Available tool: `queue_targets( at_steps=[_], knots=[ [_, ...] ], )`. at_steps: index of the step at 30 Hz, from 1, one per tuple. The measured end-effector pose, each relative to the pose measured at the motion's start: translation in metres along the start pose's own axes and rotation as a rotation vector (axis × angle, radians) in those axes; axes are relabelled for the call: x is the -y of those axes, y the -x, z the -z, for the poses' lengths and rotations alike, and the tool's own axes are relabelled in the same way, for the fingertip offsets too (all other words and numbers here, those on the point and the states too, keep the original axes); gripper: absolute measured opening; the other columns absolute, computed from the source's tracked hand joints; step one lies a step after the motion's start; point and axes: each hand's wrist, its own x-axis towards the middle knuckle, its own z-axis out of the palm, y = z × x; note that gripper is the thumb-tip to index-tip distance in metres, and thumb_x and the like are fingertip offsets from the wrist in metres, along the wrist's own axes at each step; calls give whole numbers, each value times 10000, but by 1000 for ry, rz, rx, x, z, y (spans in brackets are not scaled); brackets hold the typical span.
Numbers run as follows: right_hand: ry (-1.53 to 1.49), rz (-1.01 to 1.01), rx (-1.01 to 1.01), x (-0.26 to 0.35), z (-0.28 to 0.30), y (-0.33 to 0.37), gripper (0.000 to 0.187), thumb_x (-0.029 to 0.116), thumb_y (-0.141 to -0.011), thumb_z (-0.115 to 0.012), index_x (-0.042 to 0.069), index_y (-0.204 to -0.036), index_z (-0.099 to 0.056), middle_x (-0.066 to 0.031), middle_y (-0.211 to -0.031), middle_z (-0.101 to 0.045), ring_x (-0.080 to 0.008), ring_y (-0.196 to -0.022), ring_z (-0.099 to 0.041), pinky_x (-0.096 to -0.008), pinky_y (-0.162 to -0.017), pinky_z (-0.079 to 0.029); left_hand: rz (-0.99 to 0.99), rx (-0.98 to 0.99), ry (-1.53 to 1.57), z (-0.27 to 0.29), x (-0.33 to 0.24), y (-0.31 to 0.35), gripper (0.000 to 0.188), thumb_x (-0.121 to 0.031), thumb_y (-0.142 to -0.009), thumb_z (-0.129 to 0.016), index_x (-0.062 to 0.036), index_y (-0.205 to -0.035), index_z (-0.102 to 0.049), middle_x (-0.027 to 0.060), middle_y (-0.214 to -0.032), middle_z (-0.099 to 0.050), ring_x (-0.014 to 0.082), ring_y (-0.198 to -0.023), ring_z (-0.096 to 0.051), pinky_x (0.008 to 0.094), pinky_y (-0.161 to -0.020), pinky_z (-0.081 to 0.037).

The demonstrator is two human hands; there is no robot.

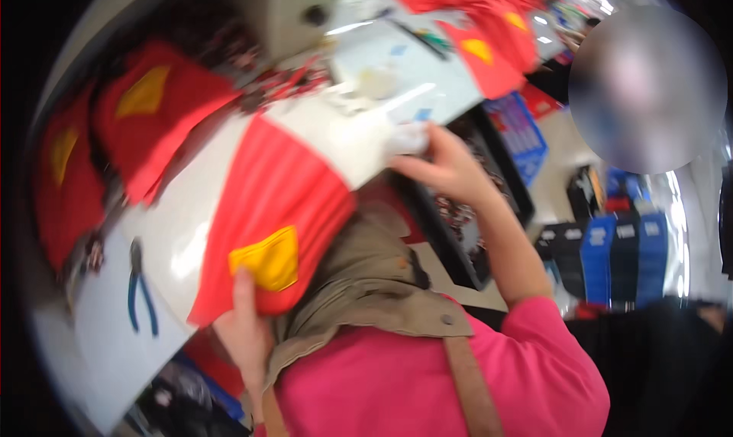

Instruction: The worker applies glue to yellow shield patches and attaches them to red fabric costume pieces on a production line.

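Across the near edge of the table (164, 231) lies a red cloth (275, 200), its yellow patch (275, 263) touched by the left hand (246, 332), whose grip I cannot tell, while the right hand (456, 168) pinches a blurred white item (410, 138) beside that edge.

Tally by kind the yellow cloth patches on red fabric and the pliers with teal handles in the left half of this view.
Yellow cloth patches on red fabric: 3 (one at the left hand, two farther left)
Pliers with teal handles: 1
Total: 4
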Motion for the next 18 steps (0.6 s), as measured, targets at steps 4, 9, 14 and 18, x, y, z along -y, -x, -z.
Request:
queue_targets(
  at_steps=[4,9,14,18],
  knots=[
    [-81,-55,7,-2,-2,-5,365,102,-792,-664,8,-1109,-508,-19,-968,-572,-79,-860,-538,-226,-741,-438,-28,-6,189,-4,-11,-1,312,-74,-876,-580,57,-1152,-516,96,-1118,-571,165,-1017,-539,287,-907,-396],
    [-25,-83,10,-2,0,-15,327,105,-798,-657,10,-1078,-516,-9,-952,-560,-76,-863,-531,-228,-754,-432,23,-22,202,-2,-9,-3,325,-77,-877,-581,42,-1169,-506,84,-1131,-559,150,-1025,-528,278,-916,-394],
    [-85,-71,-39,11,14,-24,304,74,-797,-636,10,-1068,-514,-5,-931,-557,-84,-868,-522,-229,-746,-425,80,-8,185,-3,-19,-6,318,-93,-880,-582,43,-1160,-515,85,-1123,-567,158,-1017,-536,286,-914,-400],
    [-129,-25,-71,46,23,-28,404,48,-744,-629,-14,-1121,-497,-35,-956,-568,-109,-879,-543,-256,-763,-448,94,-48,87,12,-31,-2,314,-120,-873,-596,53,-1128,-536,98,-1109,-579,164,-1001,-547,289,-893,-415]
  ],
)
